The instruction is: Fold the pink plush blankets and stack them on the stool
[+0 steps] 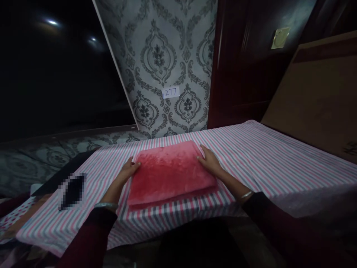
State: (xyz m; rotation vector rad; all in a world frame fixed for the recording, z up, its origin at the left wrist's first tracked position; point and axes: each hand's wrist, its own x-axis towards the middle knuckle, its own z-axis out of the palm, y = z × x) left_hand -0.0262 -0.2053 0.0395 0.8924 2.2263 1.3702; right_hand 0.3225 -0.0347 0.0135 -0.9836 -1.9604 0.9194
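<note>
A folded red plush cloth (170, 173) lies flat on the striped tablecloth (240, 156), its layers showing along the near edge. My left hand (128, 170) is at its left edge, thumb on top and the other fingers partly hidden down the side. At the upper right edge my right hand (209, 160) holds it, with the thumb over the plush and the fingers along the outer side. Both hands are closed on the cloth's edges.
Left of the cloth is a dark, pixelated thing (73, 191) I cannot make out. A large dark screen (55, 74) stands at the back left. A cardboard box (320, 96) stands on the right. Patterned wallpaper (158, 44) bears a paper label (170, 92) reading 277.
</note>
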